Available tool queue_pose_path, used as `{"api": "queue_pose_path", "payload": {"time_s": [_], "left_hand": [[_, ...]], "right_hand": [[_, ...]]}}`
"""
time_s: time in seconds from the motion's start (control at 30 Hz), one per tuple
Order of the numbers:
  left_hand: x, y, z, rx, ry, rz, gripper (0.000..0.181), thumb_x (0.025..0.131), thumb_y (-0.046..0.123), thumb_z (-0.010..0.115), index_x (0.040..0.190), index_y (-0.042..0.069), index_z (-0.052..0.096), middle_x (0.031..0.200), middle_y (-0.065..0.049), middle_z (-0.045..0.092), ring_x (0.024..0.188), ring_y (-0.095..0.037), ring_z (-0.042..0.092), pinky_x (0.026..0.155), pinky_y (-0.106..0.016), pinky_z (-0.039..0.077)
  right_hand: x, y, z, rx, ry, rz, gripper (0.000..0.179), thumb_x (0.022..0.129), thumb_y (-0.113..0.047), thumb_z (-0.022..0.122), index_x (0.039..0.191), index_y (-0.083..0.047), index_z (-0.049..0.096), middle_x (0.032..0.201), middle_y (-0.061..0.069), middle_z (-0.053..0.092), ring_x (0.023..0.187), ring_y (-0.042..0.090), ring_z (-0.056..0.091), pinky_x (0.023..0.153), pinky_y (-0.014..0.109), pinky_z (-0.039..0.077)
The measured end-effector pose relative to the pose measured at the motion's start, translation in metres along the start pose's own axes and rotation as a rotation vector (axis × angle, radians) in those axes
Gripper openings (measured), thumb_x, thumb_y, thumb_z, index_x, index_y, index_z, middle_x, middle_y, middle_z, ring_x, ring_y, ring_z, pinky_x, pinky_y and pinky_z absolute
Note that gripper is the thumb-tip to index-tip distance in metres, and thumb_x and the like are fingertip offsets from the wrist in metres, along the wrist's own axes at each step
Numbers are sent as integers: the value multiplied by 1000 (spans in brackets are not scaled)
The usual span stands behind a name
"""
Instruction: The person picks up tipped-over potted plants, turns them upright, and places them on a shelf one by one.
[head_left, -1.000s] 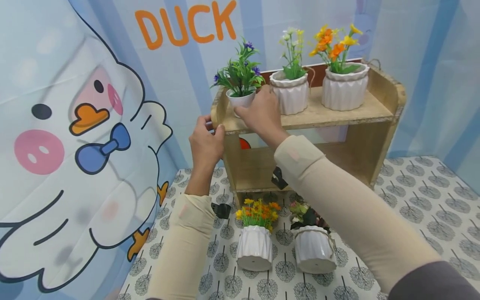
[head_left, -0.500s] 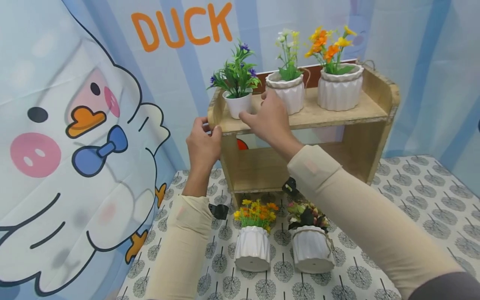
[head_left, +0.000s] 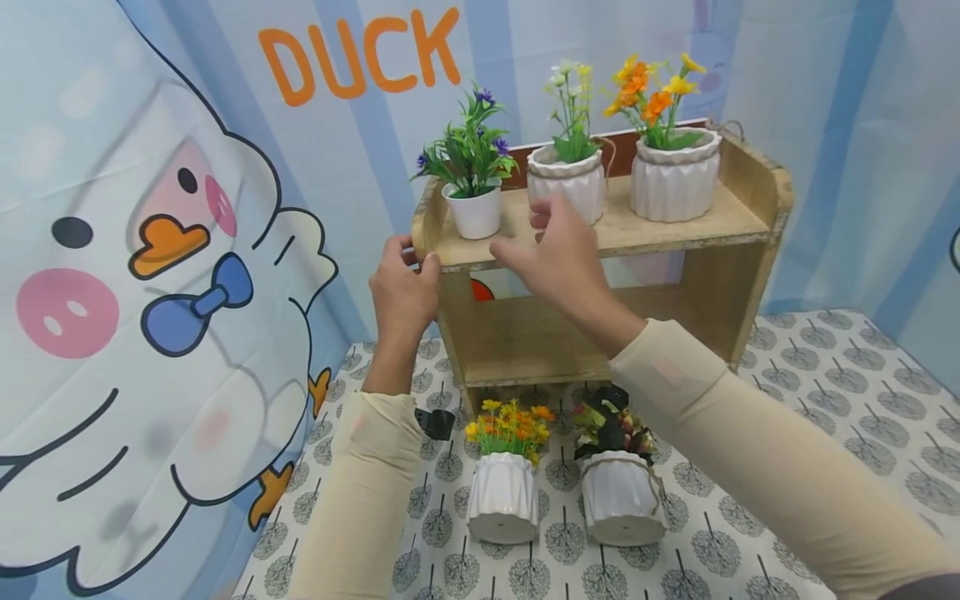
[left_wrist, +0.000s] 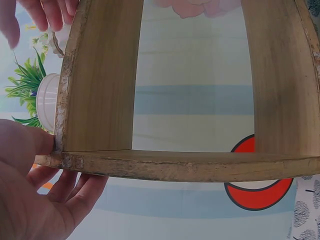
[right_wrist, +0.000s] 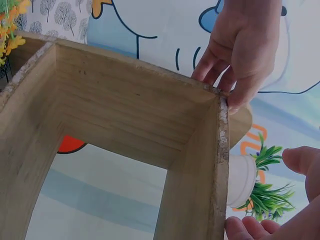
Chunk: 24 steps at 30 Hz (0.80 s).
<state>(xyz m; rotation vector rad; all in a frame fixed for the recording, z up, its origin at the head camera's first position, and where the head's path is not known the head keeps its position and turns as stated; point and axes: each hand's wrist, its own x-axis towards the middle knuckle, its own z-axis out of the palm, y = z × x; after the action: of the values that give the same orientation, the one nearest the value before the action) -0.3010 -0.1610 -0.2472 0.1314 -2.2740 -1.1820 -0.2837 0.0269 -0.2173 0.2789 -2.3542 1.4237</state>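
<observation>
On the left of a wooden shelf unit's top stands a small white pot with green leaves and purple flowers. My left hand grips the unit's upper left corner; in the left wrist view its thumb is at the front edge and its fingers reach behind the side panel. My right hand hangs in front of the top board, fingers parted and holding nothing. It overlaps the middle white pot with pale flowers in the head view. In the right wrist view the small pot shows beyond its thumb.
A wider white pot with orange and yellow flowers stands at the top's right. On the patterned tablecloth before the unit are a white pot of yellow-orange flowers and another with dark leaves. A duck-printed curtain hangs left.
My right hand has let go of the small pot and drawn back rightward and toward me. The pot now stands upright on the top board. My left hand keeps its grip on the corner.
</observation>
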Motion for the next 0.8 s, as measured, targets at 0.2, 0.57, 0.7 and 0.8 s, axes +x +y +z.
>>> {"api": "queue_pose_path", "payload": {"time_s": [0.2, 0.57, 0.7, 0.8], "left_hand": [[1, -1, 1, 2, -5, 0, 39, 100, 28, 60, 134, 11, 57, 129, -13, 70, 113, -29, 69, 88, -43, 61], [2, -2, -1, 1, 1, 11, 39, 99, 27, 60, 134, 11, 57, 128, -14, 70, 113, -30, 69, 90, -43, 60], [1, -1, -1, 4, -14, -4, 40, 100, 28, 59, 136, 12, 56, 130, -13, 69, 113, -30, 68, 89, -43, 60], [1, -1, -1, 5, -18, -9, 40, 100, 29, 59, 137, 12, 55, 130, -13, 69, 113, -30, 68, 89, -44, 60]], "right_hand": [[-16, 10, -11, 11, -22, -5, 71, 85, -37, 79, 139, -2, 49, 135, 16, 60, 121, 31, 61, 101, 46, 53], [-35, 45, -25, -20, -71, 51, 68, 88, -38, 77, 138, -2, 49, 134, 17, 60, 120, 33, 62, 101, 48, 53], [-42, 56, -30, -34, -91, 86, 70, 89, -41, 76, 140, -1, 48, 135, 18, 60, 120, 35, 63, 99, 49, 55], [-46, 62, -33, -45, -107, 106, 72, 89, -42, 75, 142, -2, 47, 137, 18, 59, 122, 35, 63, 99, 50, 55]]}}
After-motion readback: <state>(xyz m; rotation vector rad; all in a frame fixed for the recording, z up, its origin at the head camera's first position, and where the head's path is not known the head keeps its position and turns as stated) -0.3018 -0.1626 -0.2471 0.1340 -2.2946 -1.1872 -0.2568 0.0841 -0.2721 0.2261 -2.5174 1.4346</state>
